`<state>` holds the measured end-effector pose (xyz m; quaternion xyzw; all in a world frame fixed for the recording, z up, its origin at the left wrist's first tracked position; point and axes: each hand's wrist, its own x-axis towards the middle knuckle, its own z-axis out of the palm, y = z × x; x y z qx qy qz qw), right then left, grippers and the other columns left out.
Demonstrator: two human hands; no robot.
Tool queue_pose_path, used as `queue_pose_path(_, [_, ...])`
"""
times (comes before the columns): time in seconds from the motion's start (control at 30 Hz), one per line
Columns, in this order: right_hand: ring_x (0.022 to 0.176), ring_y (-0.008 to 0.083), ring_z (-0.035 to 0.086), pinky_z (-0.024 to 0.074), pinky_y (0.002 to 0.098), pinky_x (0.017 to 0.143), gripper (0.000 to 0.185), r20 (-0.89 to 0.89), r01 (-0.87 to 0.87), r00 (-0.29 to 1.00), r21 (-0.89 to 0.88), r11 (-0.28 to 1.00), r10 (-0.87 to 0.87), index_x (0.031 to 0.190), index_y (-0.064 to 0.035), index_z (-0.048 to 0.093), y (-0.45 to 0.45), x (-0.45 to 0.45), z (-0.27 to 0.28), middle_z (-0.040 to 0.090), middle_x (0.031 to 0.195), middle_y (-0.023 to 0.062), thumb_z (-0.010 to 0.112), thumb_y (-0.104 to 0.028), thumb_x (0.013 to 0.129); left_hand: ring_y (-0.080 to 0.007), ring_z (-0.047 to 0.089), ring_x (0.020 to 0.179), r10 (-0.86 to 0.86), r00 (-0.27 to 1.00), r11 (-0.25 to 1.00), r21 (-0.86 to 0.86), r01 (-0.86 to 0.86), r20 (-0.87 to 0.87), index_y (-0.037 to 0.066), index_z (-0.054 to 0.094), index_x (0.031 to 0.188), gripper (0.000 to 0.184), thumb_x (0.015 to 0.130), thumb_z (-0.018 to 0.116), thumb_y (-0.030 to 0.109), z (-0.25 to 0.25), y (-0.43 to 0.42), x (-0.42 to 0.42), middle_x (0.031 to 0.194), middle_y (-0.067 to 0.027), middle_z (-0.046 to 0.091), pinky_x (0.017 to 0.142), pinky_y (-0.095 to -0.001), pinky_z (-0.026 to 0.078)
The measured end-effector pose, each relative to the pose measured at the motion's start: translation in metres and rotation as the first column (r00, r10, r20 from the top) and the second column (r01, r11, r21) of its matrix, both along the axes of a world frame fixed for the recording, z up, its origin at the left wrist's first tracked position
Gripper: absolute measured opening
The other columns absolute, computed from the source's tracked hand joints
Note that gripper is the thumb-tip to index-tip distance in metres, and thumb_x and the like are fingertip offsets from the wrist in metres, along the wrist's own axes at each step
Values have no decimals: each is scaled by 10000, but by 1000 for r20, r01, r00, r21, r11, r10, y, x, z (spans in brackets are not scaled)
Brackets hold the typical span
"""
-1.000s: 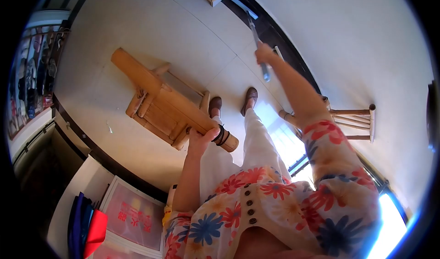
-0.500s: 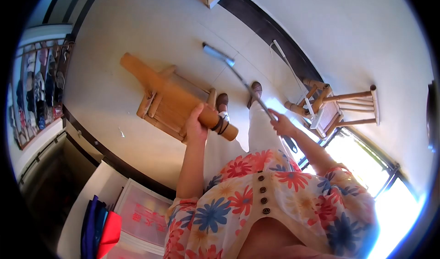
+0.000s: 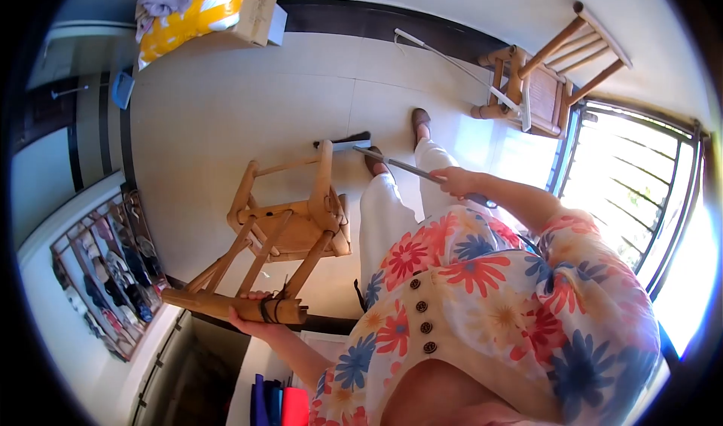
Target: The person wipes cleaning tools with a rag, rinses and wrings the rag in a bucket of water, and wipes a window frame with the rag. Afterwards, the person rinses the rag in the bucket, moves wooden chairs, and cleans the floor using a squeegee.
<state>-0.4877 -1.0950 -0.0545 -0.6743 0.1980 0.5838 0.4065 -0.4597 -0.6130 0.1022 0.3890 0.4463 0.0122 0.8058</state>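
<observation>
A wooden chair (image 3: pixel 290 226) is tilted over the floor on my left, its backrest turned toward me and its legs pointing away. My left hand (image 3: pixel 252 313) is wrapped around the chair's thick top rail, close to a dark cord tied around that rail. In my right hand (image 3: pixel 456 183) is the grey handle of a broom (image 3: pixel 399 165). The broom's head with dark bristles rests on the floor beside my shoe, just past the chair's legs, which partly hide it.
A second wooden chair (image 3: pixel 546 87) stands at the right wall, with a white pole (image 3: pixel 452 63) leaning against it. A cardboard box (image 3: pixel 260 8) with a yellow package (image 3: pixel 199 15) is at the far wall. A shoe rack (image 3: pixel 109 268) and a blue dustpan (image 3: pixel 123 91) are on the left.
The chair has swung left and toward me, tipping so its legs now show. The broom head has come down nearer my feet. My view has turned.
</observation>
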Motion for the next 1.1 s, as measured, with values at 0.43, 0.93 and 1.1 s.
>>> queue_pose_path(0.43, [554, 291, 607, 517, 383, 518, 617, 225, 45, 973, -377, 925, 45, 1373, -154, 247, -147, -96, -27, 607, 819, 235, 397, -39, 786, -171, 534, 628, -326, 930, 945, 41, 324, 169, 70, 514, 803, 339, 794, 526, 408, 82, -127, 90, 680, -48, 542, 607, -304, 445])
queue_pose_path(0.93, [500, 218, 590, 506, 353, 495, 615, 171, 461, 886, -249, 851, -430, 1347, -128, 319, -194, -219, 25, 607, 769, 185, 437, -50, 749, -228, 559, 663, -371, 923, 928, 83, 363, 106, 62, 496, 898, 377, 722, 566, 388, -9, -341, 260, 756, -88, 548, 667, -344, 487])
queue_pose_path(1.1, [474, 215, 583, 496, 339, 460, 593, 61, 600, 794, -236, 764, -605, 1339, -91, 318, -175, -213, 45, 607, 754, 189, 434, -38, 759, -231, 547, 869, -468, 877, 882, 3, 471, 108, 112, 521, 970, 401, 686, 580, 389, -43, -459, 336, 899, -72, 556, 821, -464, 432])
